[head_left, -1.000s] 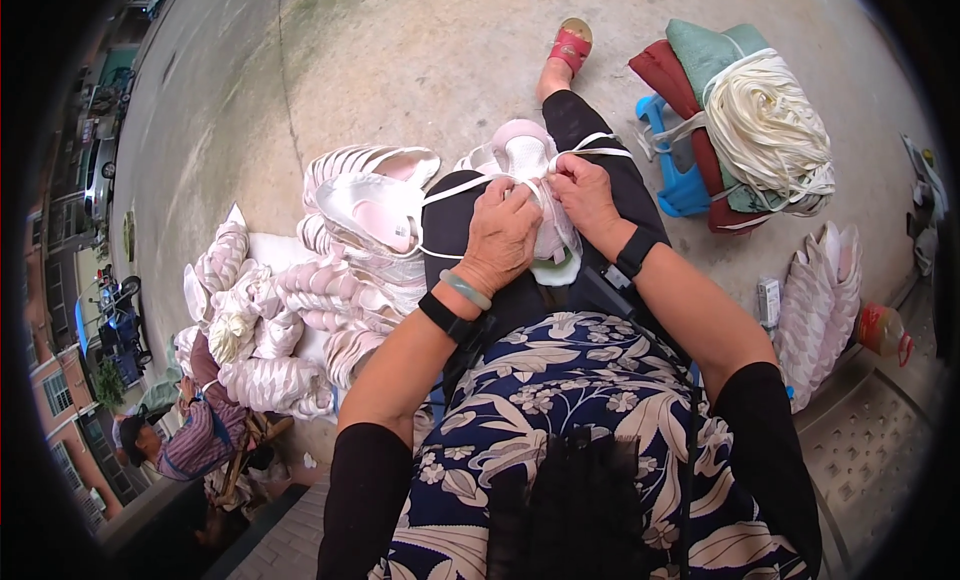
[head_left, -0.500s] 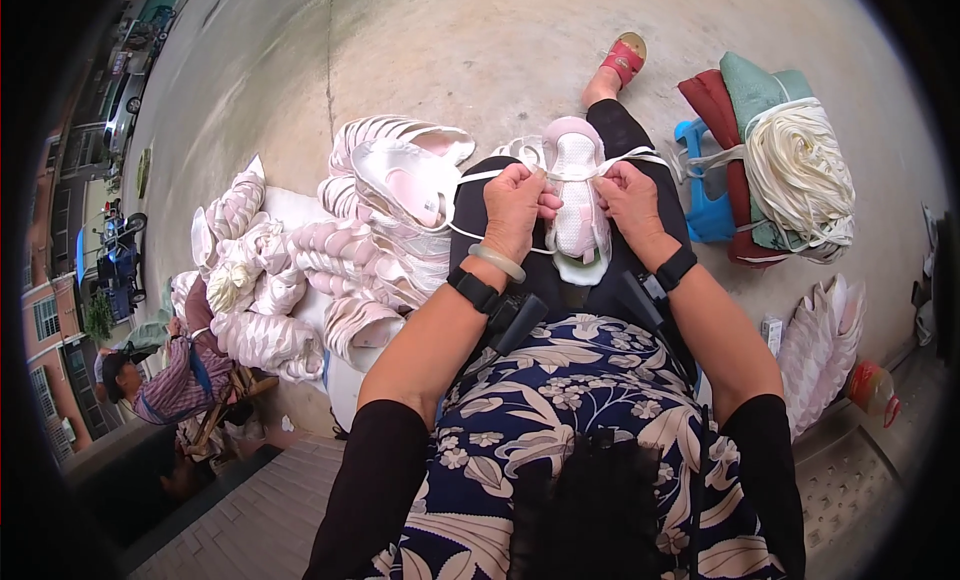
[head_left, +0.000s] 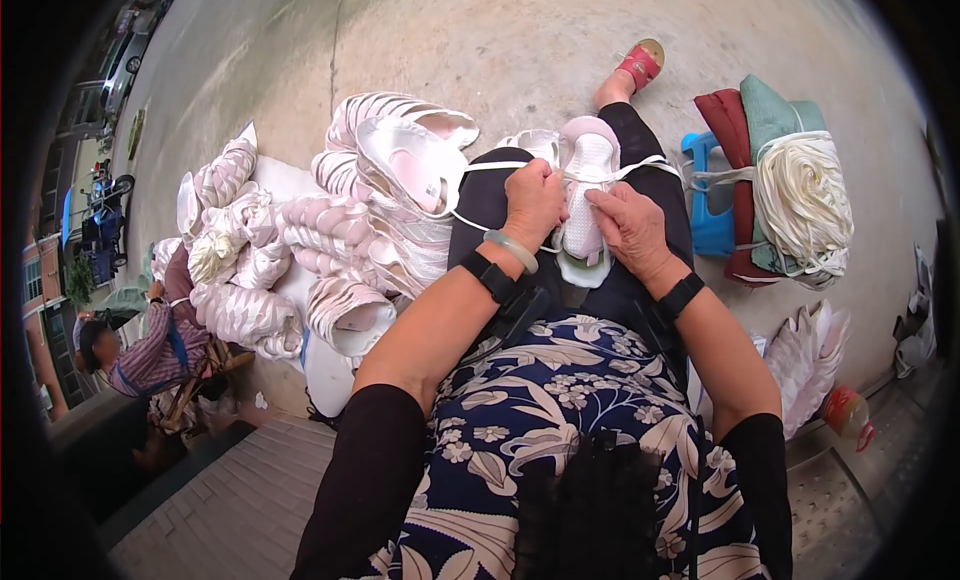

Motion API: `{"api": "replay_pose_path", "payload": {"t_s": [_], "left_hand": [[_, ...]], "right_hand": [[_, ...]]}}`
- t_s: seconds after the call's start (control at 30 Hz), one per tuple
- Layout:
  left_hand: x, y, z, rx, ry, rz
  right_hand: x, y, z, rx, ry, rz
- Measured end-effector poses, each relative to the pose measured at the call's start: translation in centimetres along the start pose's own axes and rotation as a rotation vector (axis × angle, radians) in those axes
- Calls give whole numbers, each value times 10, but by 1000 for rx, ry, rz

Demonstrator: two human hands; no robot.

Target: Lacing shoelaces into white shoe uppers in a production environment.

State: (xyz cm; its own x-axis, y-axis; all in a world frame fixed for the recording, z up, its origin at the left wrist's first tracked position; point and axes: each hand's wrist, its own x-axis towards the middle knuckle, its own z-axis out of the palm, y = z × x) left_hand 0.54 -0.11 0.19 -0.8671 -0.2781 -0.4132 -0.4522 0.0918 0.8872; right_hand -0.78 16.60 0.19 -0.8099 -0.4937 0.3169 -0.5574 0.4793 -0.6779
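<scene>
A white and pale pink shoe upper rests on my lap between my thighs, its rounded tongue end pointing away from me. Across it runs a white shoelace, with its loose ends trailing to both sides. My left hand is closed in a pinch on the lace at the upper's left edge. Over the upper's right side, my right hand is bent with thumb and forefinger together at the lacing, pinching the lace; its fingertips partly hide the crossing.
Nested stacks of similar uppers lie close on my left, with more bundles beyond. On the right, a bundle of white laces sits on folded cloth over a blue stool. More uppers and a bottle are nearer right. Another person sits far left.
My hands have come closer together over the upper. The left has moved right and turned into a tighter fist; the right has dropped slightly toward me. The lace is drawn in.
</scene>
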Motion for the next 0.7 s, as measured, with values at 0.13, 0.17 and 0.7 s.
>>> {"api": "replay_pose_path", "payload": {"t_s": [0.13, 0.17, 0.7], "left_hand": [[3, -2, 1, 38, 4, 15], [3, -1, 2, 37, 4, 15], [38, 3, 1, 736, -102, 421]], "right_hand": [[11, -5, -3, -258, -162, -136], [12, -4, -3, -288, -185, -156], [11, 6, 6, -77, -163, 28]]}}
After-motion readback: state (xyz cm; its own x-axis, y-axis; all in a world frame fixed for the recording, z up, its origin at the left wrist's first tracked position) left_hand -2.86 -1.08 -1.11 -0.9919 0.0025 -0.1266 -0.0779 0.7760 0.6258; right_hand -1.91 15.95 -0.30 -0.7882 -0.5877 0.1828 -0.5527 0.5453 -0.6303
